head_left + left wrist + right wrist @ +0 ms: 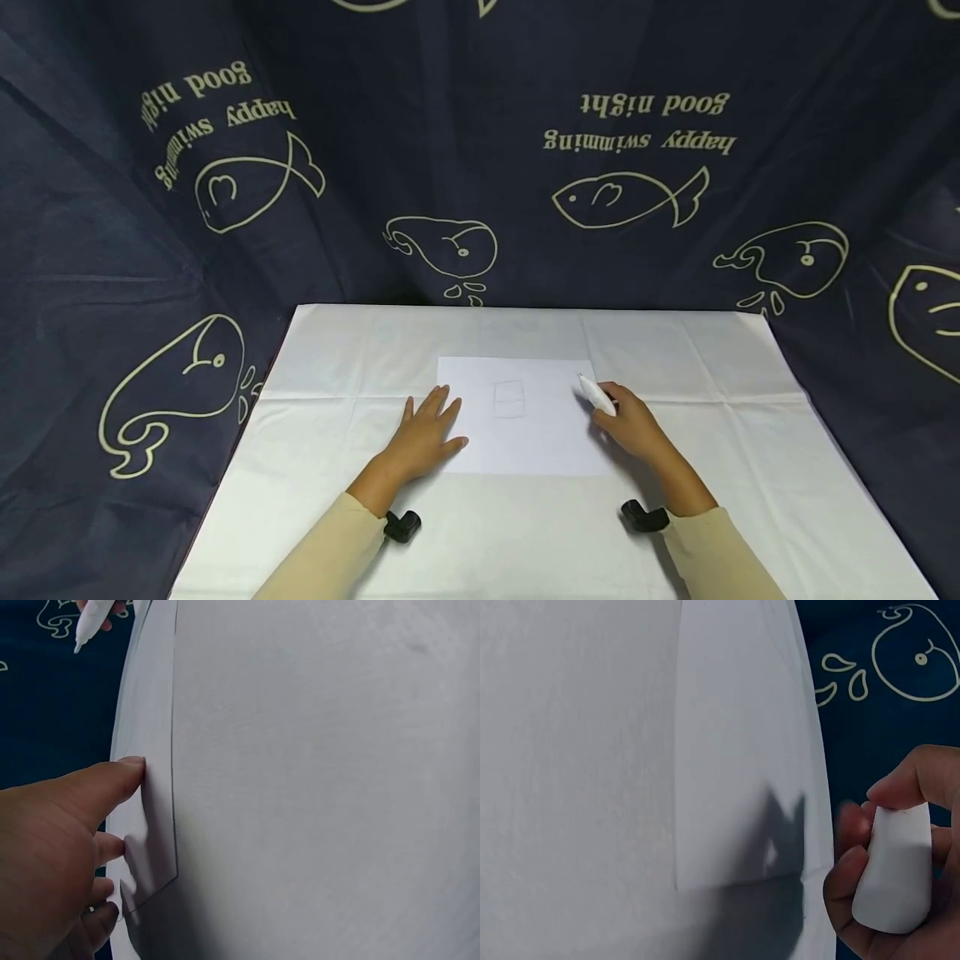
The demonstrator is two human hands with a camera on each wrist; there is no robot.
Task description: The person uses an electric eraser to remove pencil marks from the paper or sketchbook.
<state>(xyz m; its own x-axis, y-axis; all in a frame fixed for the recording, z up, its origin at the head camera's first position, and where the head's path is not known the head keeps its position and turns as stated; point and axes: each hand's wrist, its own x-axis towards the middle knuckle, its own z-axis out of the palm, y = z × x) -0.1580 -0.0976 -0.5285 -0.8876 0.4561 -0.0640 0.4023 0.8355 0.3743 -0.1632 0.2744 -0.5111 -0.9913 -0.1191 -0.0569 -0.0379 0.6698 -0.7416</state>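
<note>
A sheet of white paper (551,446) lies on the white cloth, with a faint pencil-like rectangle (509,399) drawn near its middle and a line across its lower part. My left hand (422,437) rests with spread fingers at the sheet's left edge, thumb (124,780) over the paper. Above the right edge, my right hand (630,419) grips a white tapered tube (597,395) with a narrow pointed tip. That tip points up and left, off the surface. In the right wrist view, fingers and thumb curl round the tube's wide, rounded end (894,892).
White cloth (517,533) with fold creases covers the table. Behind and beside it hangs a dark blue curtain (517,100) printed with fish, whales and lettering. A black wrist mount (403,527) sits on the left wrist, another mount (643,517) on the right.
</note>
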